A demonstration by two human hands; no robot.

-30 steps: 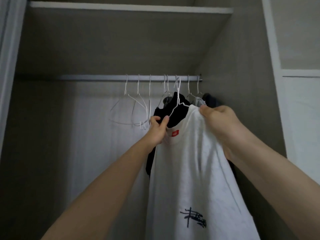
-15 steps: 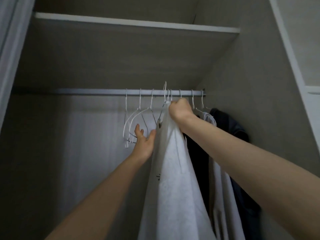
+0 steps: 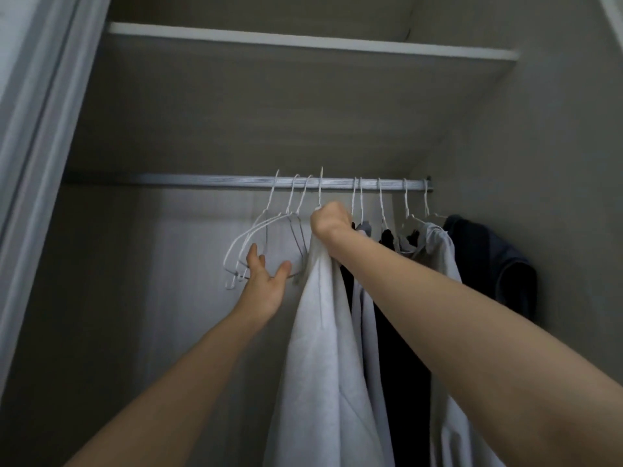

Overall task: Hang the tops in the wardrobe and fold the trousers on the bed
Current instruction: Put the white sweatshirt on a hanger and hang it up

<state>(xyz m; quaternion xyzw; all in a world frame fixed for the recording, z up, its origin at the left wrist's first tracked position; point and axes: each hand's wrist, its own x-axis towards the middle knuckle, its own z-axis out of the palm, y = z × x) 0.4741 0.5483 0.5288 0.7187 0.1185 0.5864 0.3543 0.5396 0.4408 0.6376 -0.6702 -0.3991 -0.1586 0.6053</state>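
Observation:
A white T-shirt [image 3: 320,348] hangs edge-on from a white wire hanger whose hook [image 3: 320,185] reaches over the metal rail [image 3: 202,181]. My right hand [image 3: 330,220] grips the top of that hanger and the shirt's collar just below the rail. With straight fingers, my left hand [image 3: 266,281] presses against the bare white hangers [image 3: 259,237] to the left of the shirt. Only the shirt's side shows; its front is turned away.
Right of the white shirt hang a grey top [image 3: 369,315], a black top [image 3: 401,348], a pale top [image 3: 441,264] and a dark blue top [image 3: 499,261] against the wardrobe's right wall [image 3: 539,163]. A shelf [image 3: 303,42] lies above the rail. The left door frame [image 3: 30,163] borders the opening.
The white shirt turned from facing me to edge-on and rose to the rail. My right hand moved up to the hanger's neck; my left let go of the collar and went to the bare hangers.

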